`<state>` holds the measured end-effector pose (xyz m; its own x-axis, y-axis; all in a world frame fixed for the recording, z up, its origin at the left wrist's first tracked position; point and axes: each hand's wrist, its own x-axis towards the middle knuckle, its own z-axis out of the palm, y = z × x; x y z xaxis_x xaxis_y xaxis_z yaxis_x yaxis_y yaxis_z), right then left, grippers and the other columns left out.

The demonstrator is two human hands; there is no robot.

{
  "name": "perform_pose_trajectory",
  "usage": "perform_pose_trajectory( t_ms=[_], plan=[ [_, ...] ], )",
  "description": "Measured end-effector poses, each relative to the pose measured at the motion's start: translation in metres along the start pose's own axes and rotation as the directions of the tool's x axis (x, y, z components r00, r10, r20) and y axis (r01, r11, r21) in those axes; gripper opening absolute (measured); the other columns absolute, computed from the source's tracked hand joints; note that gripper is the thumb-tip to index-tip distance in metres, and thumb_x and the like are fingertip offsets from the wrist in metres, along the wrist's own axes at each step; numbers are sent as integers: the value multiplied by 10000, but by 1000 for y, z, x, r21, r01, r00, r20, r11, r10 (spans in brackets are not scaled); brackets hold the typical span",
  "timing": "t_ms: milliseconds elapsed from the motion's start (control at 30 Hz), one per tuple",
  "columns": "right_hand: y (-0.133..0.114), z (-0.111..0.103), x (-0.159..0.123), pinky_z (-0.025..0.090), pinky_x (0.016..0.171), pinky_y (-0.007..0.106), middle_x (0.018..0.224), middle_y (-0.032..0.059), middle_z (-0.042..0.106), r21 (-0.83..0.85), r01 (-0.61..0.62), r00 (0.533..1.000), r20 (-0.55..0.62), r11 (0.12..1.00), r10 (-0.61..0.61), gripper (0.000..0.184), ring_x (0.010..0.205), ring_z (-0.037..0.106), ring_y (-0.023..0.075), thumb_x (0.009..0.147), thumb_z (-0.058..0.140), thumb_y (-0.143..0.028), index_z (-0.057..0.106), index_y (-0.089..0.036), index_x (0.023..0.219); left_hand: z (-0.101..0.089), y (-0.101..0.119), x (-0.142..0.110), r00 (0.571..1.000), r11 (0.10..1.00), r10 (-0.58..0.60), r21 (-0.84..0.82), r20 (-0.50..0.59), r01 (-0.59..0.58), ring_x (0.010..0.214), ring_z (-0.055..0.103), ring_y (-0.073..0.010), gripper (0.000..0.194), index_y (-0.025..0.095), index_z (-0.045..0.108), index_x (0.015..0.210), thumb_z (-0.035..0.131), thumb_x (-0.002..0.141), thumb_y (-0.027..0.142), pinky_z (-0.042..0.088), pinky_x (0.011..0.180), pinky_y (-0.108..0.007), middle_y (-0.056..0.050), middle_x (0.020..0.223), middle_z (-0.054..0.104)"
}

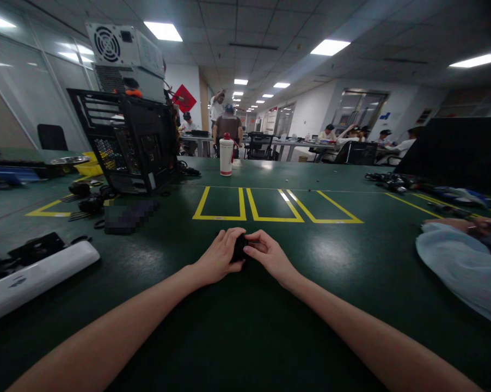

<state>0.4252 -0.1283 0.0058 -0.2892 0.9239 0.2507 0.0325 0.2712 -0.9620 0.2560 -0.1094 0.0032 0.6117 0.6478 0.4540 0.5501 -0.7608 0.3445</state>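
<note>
A small black object [239,248] is held between both hands just above or on the green table [245,326]; its kind does not show. My left hand [220,253] wraps over it from the left, thumb toward me and fingers across the top. From the right, my right hand [268,255] pinches at its near right side with thumb and forefinger. The fingers hide much of the object. Beyond the hands, yellow tape outlines [219,218] mark the tabletop.
A black computer case [147,141] with power supplies [123,49] on top stands back left. A white and red cup [226,157] is behind the tape. Dark cables [92,201] and a long white object [45,280] lie left. A co-worker's sleeve [458,261] rests at right.
</note>
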Motion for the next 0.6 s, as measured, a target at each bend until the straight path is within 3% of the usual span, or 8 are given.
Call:
perform_pose_trajectory(
  t_ms=[200, 467, 600],
  plan=[
    [-4, 0, -2, 402, 897, 379, 1044, 38, 529, -88, -47, 999, 2, 995, 47, 299, 1010, 506, 176, 723, 555, -222, 482, -202, 1012, -3, 2, 0, 1000, 1000, 5, -2, 7, -5, 1025, 420, -246, 634, 226, 221, 1212, 575, 686, 210, 385, 840, -429, -78, 1171, 391],
    [2, 1, -1, 450, 815, 331, 918, 2, 523, 13, 10, 1000, 30, 1000, -11, 191, 912, 549, 154, 724, 553, -218, 478, -212, 899, 1, -1, 1, 1000, 999, 16, 35, -3, -16, 1047, 399, -251, 634, 191, 226, 1208, 578, 681, 203, 362, 878, -429, -89, 1178, 384],
    [2, 0, 1, 433, 847, 354, 997, 25, 525, -25, -13, 1000, -1, 1000, 13, 249, 956, 531, 167, 726, 549, -223, 475, -211, 964, 0, 1, 1, 1000, 1000, 14, 20, -2, -14, 1032, 406, -246, 628, 191, 234, 1201, 581, 677, 192, 368, 870, -424, -86, 1165, 394]
  ],
)
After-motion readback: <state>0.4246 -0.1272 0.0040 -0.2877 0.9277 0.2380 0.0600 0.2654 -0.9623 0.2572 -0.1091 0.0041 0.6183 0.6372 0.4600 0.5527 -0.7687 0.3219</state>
